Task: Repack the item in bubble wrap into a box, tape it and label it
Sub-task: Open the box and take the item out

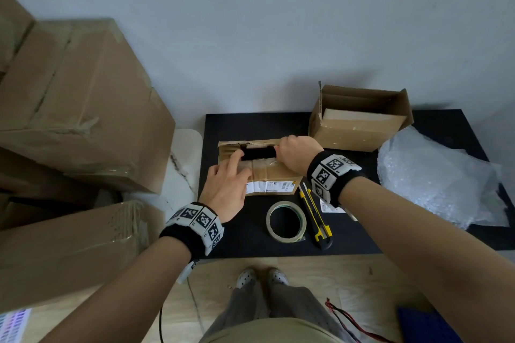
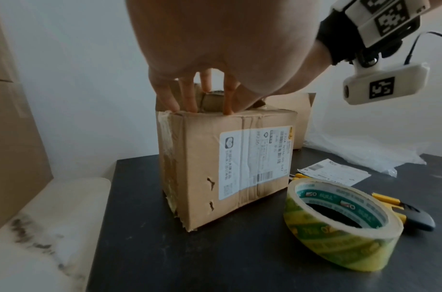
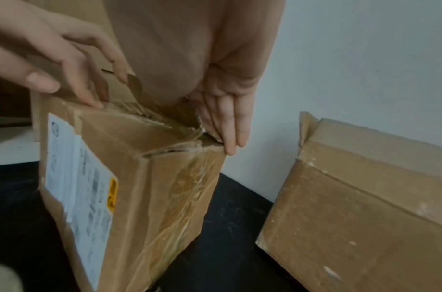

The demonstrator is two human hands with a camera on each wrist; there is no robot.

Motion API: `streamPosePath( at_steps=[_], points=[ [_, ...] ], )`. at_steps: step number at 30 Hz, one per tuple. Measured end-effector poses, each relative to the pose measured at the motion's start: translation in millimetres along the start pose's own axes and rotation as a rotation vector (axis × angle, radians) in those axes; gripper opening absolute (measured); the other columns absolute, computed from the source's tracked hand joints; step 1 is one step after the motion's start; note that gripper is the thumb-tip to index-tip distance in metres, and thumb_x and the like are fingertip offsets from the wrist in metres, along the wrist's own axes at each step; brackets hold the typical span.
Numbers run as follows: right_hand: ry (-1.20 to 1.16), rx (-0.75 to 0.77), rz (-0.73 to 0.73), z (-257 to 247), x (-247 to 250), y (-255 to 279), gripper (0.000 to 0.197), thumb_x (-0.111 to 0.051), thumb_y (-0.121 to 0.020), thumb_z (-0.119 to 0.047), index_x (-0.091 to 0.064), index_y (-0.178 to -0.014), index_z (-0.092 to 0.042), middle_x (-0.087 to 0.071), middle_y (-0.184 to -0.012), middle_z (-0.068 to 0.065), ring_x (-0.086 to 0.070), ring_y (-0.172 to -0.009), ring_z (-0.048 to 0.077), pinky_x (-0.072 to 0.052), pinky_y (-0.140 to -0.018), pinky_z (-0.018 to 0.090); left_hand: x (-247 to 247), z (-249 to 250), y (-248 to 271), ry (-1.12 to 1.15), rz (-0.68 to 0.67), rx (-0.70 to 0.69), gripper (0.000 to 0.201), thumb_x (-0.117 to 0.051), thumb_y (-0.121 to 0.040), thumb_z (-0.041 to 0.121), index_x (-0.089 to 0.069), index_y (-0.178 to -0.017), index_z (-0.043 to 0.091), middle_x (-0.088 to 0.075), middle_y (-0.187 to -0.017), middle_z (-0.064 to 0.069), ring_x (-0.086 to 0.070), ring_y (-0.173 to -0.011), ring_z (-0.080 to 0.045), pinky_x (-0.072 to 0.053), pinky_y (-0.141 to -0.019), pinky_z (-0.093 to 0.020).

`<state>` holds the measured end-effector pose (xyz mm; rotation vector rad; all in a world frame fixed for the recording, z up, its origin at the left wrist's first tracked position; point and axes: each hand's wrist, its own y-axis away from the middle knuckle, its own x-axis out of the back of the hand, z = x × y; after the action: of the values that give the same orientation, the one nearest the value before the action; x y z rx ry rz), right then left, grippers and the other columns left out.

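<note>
Left hand (image 1: 226, 186) fingers straight, pressing labelled box (image 2: 229, 164) top; right hand (image 1: 298, 152) apparently curled on its torn flap (image 3: 202, 126).

A small cardboard box (image 1: 274, 175) stands toward the back-left part of the black table (image 1: 239, 242), its top flaps torn partly open along wrinkled clear tape; a dark opening shows inside, though what it holds cannot be made out. A white shipping label (image 2: 254, 162) covers its front face, under a strip of tape. A second, empty cardboard box (image 1: 359, 120) sits at the back edge, flaps raised. Crumpled bubble wrap (image 1: 437, 178) lies at the right edge. A roll of clear tape (image 1: 285, 221) lies flat near the front edge, beside a yellow utility knife (image 1: 316, 217) and a loose paper label (image 2: 334, 173).
</note>
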<state>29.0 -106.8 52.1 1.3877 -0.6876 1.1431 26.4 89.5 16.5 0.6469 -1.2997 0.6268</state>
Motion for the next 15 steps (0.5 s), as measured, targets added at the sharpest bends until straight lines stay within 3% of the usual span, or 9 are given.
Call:
streamPosePath(
  at_steps=[4,7,9,12,15],
  points=[
    [-0.246,-0.143,0.090,13,4,1,0.030,-0.039,-0.100,-0.021,-0.042,-0.127,-0.008,-0.057,-0.112,0.012,-0.060,-0.098,0.026,-0.048,-0.077,0.033,0,-1,-3,0.007,-0.007,-0.021,0.030,-0.047,-0.093,0.026,-0.047,-0.123,0.024,-0.041,-0.140,0.002,-0.037,-0.126,-0.019,-0.033,-0.100,-0.036],
    [-0.659,-0.349,0.144,27,1,1,0.040,-0.040,-0.097,-0.042,-0.047,-0.119,-0.009,-0.060,-0.101,0.009,-0.059,-0.088,0.023,-0.048,-0.075,0.032,4,-5,-8,0.079,-0.013,-0.016,0.029,-0.044,-0.095,0.026,-0.046,-0.123,0.025,-0.047,-0.136,0.004,-0.038,-0.124,-0.018,-0.032,-0.099,-0.034],
    [-0.825,-0.373,0.153,32,-5,3,0.047,-0.043,-0.094,-0.050,-0.051,-0.118,-0.010,-0.062,-0.104,0.008,-0.059,-0.091,0.021,-0.049,-0.078,0.033,9,-9,-11,0.129,-0.013,0.004,0.036,-0.049,-0.093,0.026,-0.044,-0.129,0.024,-0.049,-0.134,0.004,-0.039,-0.123,-0.017,-0.033,-0.099,-0.034],
    [-0.933,-0.365,0.186,33,-17,11,0.048,-0.049,-0.092,-0.047,-0.050,-0.124,-0.012,-0.060,-0.116,0.006,-0.058,-0.105,0.021,-0.047,-0.086,0.031,13,-20,-14,0.123,-0.021,0.045,0.051,-0.053,-0.091,0.035,-0.038,-0.138,0.022,-0.044,-0.139,0.004,-0.035,-0.127,-0.018,-0.031,-0.103,-0.035],
    [-0.976,-0.411,0.349,32,-27,24,0.034,-0.054,-0.091,-0.040,-0.056,-0.113,-0.014,-0.062,-0.105,0.002,-0.060,-0.097,0.017,-0.049,-0.081,0.027,14,-31,-12,0.109,-0.061,0.075,0.061,-0.055,-0.088,0.043,-0.035,-0.140,0.019,-0.039,-0.143,0.003,-0.031,-0.130,-0.018,-0.029,-0.105,-0.035]
  ],
)
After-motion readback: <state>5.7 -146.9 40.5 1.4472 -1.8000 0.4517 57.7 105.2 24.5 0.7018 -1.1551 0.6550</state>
